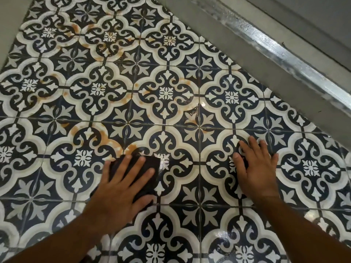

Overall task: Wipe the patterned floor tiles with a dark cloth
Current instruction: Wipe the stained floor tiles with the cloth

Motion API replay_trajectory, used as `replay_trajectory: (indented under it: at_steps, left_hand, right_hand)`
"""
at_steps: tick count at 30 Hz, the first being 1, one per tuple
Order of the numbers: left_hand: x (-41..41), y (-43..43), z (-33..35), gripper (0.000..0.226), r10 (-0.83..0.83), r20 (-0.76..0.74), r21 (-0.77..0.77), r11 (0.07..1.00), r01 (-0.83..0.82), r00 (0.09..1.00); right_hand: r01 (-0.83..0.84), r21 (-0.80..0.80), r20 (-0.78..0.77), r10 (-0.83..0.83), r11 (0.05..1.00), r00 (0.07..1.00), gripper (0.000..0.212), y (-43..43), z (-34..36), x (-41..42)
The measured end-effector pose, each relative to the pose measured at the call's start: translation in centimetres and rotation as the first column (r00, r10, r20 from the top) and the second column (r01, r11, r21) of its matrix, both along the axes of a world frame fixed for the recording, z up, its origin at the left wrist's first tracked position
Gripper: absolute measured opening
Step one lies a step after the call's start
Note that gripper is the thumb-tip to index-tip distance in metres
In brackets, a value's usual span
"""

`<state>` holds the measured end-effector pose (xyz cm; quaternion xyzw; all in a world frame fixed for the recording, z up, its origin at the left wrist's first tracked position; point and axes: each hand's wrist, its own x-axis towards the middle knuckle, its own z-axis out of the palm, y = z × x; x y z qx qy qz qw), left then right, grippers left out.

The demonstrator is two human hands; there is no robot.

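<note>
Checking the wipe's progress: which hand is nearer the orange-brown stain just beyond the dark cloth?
Left. The left hand presses the dark cloth right at the edge of the orange-brown stain; the right hand rests flat on bare floor tiles, well off to the stain's right.

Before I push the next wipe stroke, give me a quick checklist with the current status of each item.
1. Left hand pressed flat on the dark cloth: ok.
2. Right hand flat on bare patterned floor tiles, off the cloth: ok.
3. Orange stains just beyond the cloth wiped away: not ok.
4. Nothing lying between the cloth and the stains: ok.
5. Cloth damp enough to lift the stains: cannot tell.
</note>
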<state>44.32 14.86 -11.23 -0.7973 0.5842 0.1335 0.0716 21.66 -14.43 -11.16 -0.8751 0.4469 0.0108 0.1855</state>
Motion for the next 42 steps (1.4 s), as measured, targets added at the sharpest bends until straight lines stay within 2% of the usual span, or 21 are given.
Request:
replay_trajectory:
  at_steps: [3,7,9,12,14,21,23,26,28,30,36,38,42]
  left_hand:
    - [2.8,0.2,0.3,0.064,0.088,0.017,0.034,0.995,-0.089,0.996]
    - [1.6,-3.0,0.6,0.064,0.274,0.004,-0.051,0.961,-0.273,0.962]
    - [0.8,-2.5,0.3,0.064,0.226,0.002,-0.059,0.972,-0.225,0.974]
    - [2.0,0.5,0.1,0.062,0.060,0.000,-0.032,0.998,-0.060,0.998]
    - [4.1,1.7,0.1,0.062,0.011,0.010,-0.016,1.000,-0.011,1.000]
    - [6.8,-3.3,0.2,0.065,0.256,0.030,-0.061,0.965,-0.254,0.966]
    - [6.4,-2.9,-0.1,0.065,0.206,0.023,-0.051,0.978,-0.204,0.978]
    - [7.9,0.1,-0.2,0.064,-0.025,0.023,-0.026,0.999,0.025,0.999]
    - [10.1,1.2,0.0,0.064,-0.097,0.048,-0.004,0.995,0.097,0.994]
    - [12.0,0.8,0.1,0.064,-0.066,0.068,0.006,0.998,0.066,0.995]
    - [11.8,-3.9,-0.2,0.066,0.189,0.058,-0.043,0.982,-0.187,0.980]
    - [10.6,-4.0,-0.5,0.066,0.160,0.059,-0.051,0.986,-0.157,0.985]
    - [11.0,-1.6,-0.6,0.066,-0.069,0.038,-0.022,0.997,0.070,0.997]
  right_hand:
    - [0.060,-0.053,0.040,-0.058,0.997,0.998,0.063,0.9,0.4,1.6]
    - [0.220,-0.021,0.081,-0.218,0.975,0.973,0.062,2.9,0.0,5.4]
    - [0.288,-0.025,0.063,-0.286,0.957,0.956,0.062,4.0,-0.7,6.6]
    - [0.295,-0.058,0.041,-0.293,0.954,0.955,0.059,4.5,-1.4,6.9]
    - [0.290,-0.070,0.052,-0.287,0.954,0.956,0.055,4.5,-1.5,6.7]
    - [0.280,-0.091,0.026,-0.279,0.956,0.960,0.058,4.6,-1.3,6.9]
    - [0.286,-0.090,0.013,-0.286,0.954,0.958,0.059,4.5,-1.3,7.0]
    - [0.285,-0.092,0.004,-0.286,0.954,0.958,0.061,4.6,-1.4,7.0]
    - [0.291,-0.099,0.027,-0.290,0.951,0.957,0.060,4.6,-1.4,7.1]
    - [0.291,-0.102,0.031,-0.289,0.951,0.957,0.061,4.6,-1.4,7.1]
    - [0.289,-0.086,0.007,-0.290,0.953,0.957,0.063,4.6,-1.2,7.3]
    - [0.282,-0.080,-0.013,-0.284,0.956,0.959,0.063,4.5,-1.2,7.3]
    - [0.282,-0.067,-0.026,-0.284,0.957,0.959,0.064,4.5,-1.1,7.3]
